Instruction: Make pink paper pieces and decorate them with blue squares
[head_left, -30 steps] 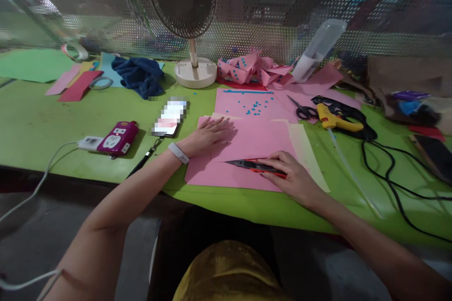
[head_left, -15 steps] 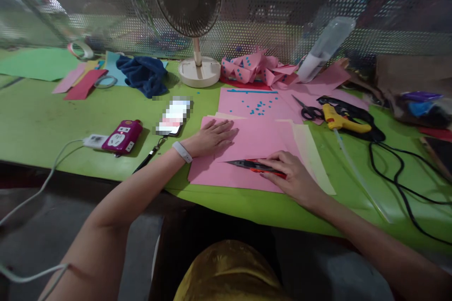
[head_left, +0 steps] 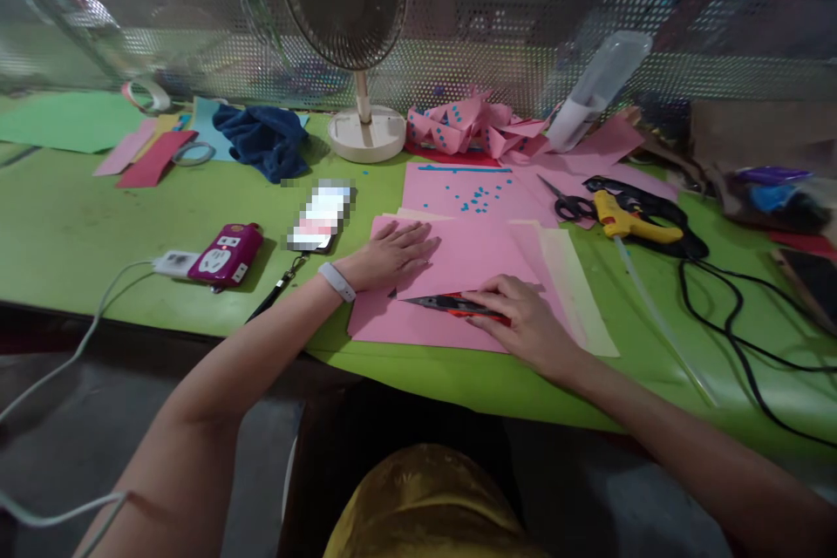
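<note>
A folded pink paper sheet [head_left: 467, 257] lies on the green table [head_left: 98, 218] in front of me. My left hand [head_left: 391, 253] rests flat on its left part, fingers stretched out. My right hand [head_left: 523, 323] grips a red utility knife [head_left: 445, 305], whose dark blade points left along the fold's lower edge. A cream sheet [head_left: 579, 288] sticks out under the pink paper on the right.
Behind the sheet lie pink paper with blue dots [head_left: 467, 187], scissors [head_left: 566, 202], a yellow glue gun [head_left: 631, 222] with black cables [head_left: 732, 314], a fan [head_left: 363, 131], a blue cloth [head_left: 265, 139], a phone [head_left: 320, 218] and a purple power strip [head_left: 222, 255].
My right hand has slid the knife leftward along the fold. The left hand has stayed pressed on the paper.
</note>
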Action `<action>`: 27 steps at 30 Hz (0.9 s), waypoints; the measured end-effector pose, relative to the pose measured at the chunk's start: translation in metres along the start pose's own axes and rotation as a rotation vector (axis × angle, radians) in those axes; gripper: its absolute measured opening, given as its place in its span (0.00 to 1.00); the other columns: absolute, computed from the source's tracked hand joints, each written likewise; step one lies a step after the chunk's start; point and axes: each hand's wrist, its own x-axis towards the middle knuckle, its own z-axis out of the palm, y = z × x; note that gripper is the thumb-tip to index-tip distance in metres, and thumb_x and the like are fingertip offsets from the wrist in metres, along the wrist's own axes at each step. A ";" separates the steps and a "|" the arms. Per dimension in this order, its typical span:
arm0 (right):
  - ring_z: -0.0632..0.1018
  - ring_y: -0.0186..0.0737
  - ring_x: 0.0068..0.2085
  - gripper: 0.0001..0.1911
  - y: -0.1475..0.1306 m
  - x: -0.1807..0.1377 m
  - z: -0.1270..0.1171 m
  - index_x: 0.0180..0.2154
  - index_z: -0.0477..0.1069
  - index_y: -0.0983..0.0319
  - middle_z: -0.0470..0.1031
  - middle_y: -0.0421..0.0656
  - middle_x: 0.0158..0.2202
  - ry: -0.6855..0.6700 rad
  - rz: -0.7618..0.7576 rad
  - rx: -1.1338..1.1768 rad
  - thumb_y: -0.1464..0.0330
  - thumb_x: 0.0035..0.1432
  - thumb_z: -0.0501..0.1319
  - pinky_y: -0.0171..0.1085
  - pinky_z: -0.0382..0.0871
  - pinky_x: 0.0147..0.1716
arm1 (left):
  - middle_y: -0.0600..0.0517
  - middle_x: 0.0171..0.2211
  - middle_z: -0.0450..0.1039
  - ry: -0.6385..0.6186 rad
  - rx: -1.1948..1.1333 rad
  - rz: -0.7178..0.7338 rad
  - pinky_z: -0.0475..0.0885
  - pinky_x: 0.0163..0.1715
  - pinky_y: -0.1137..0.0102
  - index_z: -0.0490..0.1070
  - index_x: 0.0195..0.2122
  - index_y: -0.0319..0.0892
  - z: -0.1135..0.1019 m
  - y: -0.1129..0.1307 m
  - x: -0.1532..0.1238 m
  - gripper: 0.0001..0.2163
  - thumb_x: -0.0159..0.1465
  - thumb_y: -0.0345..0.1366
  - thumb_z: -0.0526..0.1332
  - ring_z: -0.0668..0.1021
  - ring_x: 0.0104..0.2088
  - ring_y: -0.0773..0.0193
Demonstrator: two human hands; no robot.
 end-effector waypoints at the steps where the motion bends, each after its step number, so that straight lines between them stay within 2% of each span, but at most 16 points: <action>1: 0.74 0.47 0.44 0.16 -0.001 0.000 0.000 0.53 0.75 0.54 0.73 0.47 0.42 -0.010 -0.003 0.001 0.64 0.64 0.60 0.47 0.70 0.44 | 0.49 0.71 0.45 0.001 0.000 0.000 0.42 0.68 0.56 0.50 0.70 0.47 0.000 0.000 0.000 0.26 0.74 0.48 0.39 0.49 0.71 0.59; 6: 0.75 0.47 0.47 0.15 -0.005 -0.013 -0.010 0.52 0.75 0.51 0.74 0.46 0.44 -0.013 -0.018 0.062 0.63 0.64 0.61 0.48 0.71 0.47 | 0.48 0.71 0.44 -0.006 0.011 0.036 0.42 0.68 0.56 0.49 0.70 0.45 -0.001 -0.001 -0.001 0.26 0.74 0.48 0.39 0.49 0.71 0.58; 10: 0.76 0.45 0.46 0.17 0.017 -0.036 -0.038 0.52 0.75 0.53 0.73 0.46 0.44 0.191 0.177 0.081 0.58 0.64 0.59 0.45 0.73 0.46 | 0.49 0.71 0.47 0.023 0.020 0.071 0.40 0.68 0.57 0.50 0.70 0.46 -0.003 -0.004 -0.002 0.25 0.74 0.46 0.42 0.50 0.71 0.58; 14: 0.77 0.51 0.46 0.22 0.071 -0.067 -0.062 0.50 0.76 0.56 0.75 0.49 0.43 0.381 0.382 -0.099 0.52 0.62 0.57 0.51 0.71 0.48 | 0.51 0.71 0.48 -0.004 -0.044 0.115 0.35 0.68 0.54 0.49 0.70 0.50 -0.010 -0.009 -0.003 0.24 0.74 0.45 0.43 0.49 0.71 0.56; 17: 0.77 0.55 0.46 0.27 0.102 -0.084 -0.069 0.48 0.77 0.60 0.75 0.53 0.41 0.384 0.439 -0.247 0.49 0.63 0.53 0.56 0.71 0.48 | 0.51 0.71 0.46 -0.055 -0.106 0.142 0.37 0.68 0.54 0.46 0.71 0.50 -0.016 -0.011 -0.004 0.24 0.74 0.43 0.43 0.47 0.71 0.56; 19: 0.76 0.59 0.48 0.30 0.104 -0.084 -0.067 0.50 0.76 0.63 0.75 0.56 0.44 0.401 0.433 -0.362 0.48 0.63 0.52 0.60 0.68 0.50 | 0.51 0.72 0.44 -0.090 -0.143 0.165 0.38 0.68 0.54 0.46 0.71 0.50 -0.019 -0.013 -0.005 0.24 0.74 0.40 0.42 0.45 0.71 0.56; 21: 0.73 0.62 0.55 0.32 0.091 -0.073 -0.063 0.55 0.72 0.64 0.73 0.58 0.52 0.425 0.372 -0.434 0.47 0.62 0.55 0.61 0.65 0.55 | 0.51 0.72 0.43 -0.113 -0.176 0.179 0.38 0.68 0.53 0.45 0.71 0.50 -0.020 -0.014 -0.005 0.24 0.74 0.38 0.42 0.43 0.72 0.56; 22: 0.71 0.60 0.58 0.32 0.082 -0.065 -0.059 0.58 0.70 0.63 0.71 0.56 0.57 0.411 0.300 -0.420 0.48 0.62 0.55 0.60 0.63 0.57 | 0.51 0.72 0.43 -0.115 -0.190 0.184 0.38 0.68 0.52 0.45 0.71 0.50 -0.020 -0.015 -0.005 0.24 0.74 0.38 0.42 0.43 0.72 0.56; 23: 0.69 0.56 0.61 0.32 0.071 -0.056 -0.056 0.61 0.66 0.61 0.68 0.54 0.60 0.329 0.195 -0.362 0.49 0.63 0.55 0.56 0.63 0.59 | 0.50 0.72 0.43 -0.112 -0.203 0.190 0.38 0.68 0.52 0.45 0.71 0.50 -0.019 -0.015 -0.005 0.24 0.74 0.37 0.42 0.43 0.71 0.57; 25: 0.61 0.51 0.67 0.38 0.053 -0.037 -0.047 0.67 0.56 0.60 0.58 0.51 0.68 0.059 -0.009 -0.274 0.48 0.62 0.56 0.52 0.60 0.63 | 0.50 0.71 0.45 -0.092 -0.222 0.196 0.39 0.68 0.53 0.45 0.71 0.50 -0.018 -0.016 -0.004 0.24 0.74 0.37 0.42 0.45 0.71 0.58; 27: 0.56 0.51 0.69 0.43 0.041 -0.024 -0.037 0.69 0.51 0.61 0.51 0.52 0.70 -0.104 -0.095 -0.266 0.46 0.60 0.57 0.53 0.56 0.65 | 0.50 0.70 0.49 -0.063 -0.229 0.188 0.41 0.69 0.54 0.47 0.70 0.49 -0.019 -0.015 -0.004 0.23 0.74 0.37 0.43 0.49 0.71 0.59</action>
